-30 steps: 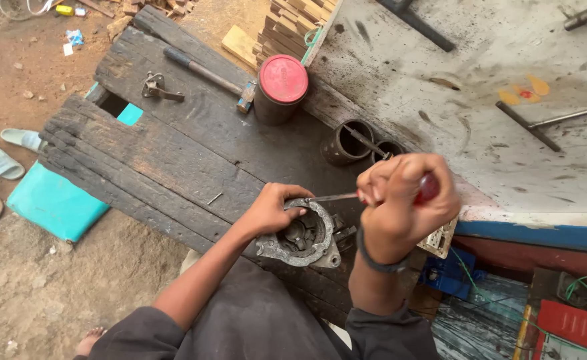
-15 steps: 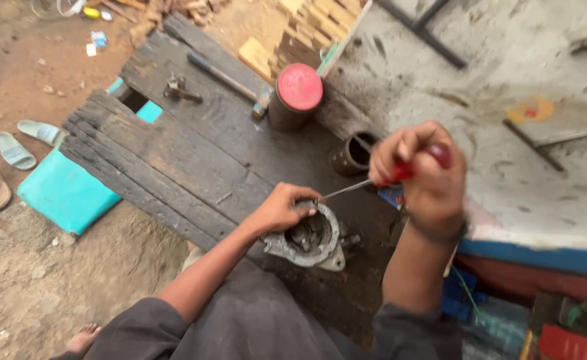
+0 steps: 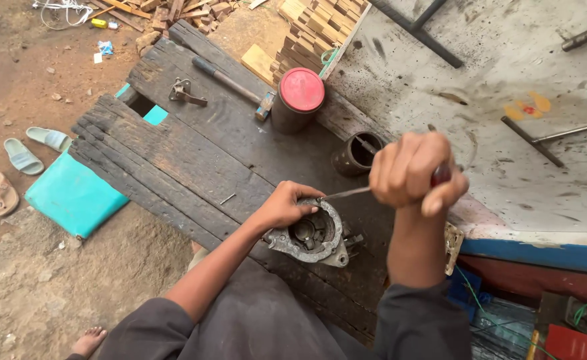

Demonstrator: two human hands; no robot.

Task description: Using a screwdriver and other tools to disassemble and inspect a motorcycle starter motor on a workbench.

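Since 1 second ago the right hand point(image 3: 417, 170), fist closed on the red-handled screwdriver point(image 3: 373, 189), has swung up-right, its tip staying at the metal housing point(image 3: 310, 233), lower centre, which the left hand point(image 3: 287, 205) grips, suggesting prying continues.

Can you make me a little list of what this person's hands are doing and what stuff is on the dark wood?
left hand: grips the rim of the round metal housing
right hand: closed around a red-handled screwdriver
screwdriver tip: at the housing's upper rim, beside the left fingers
housing: lying on the dark wooden planks, open side up
behind it: an open metal cylinder
further back: can with a red lid, hammer
on the ground: teal cushion, sandals
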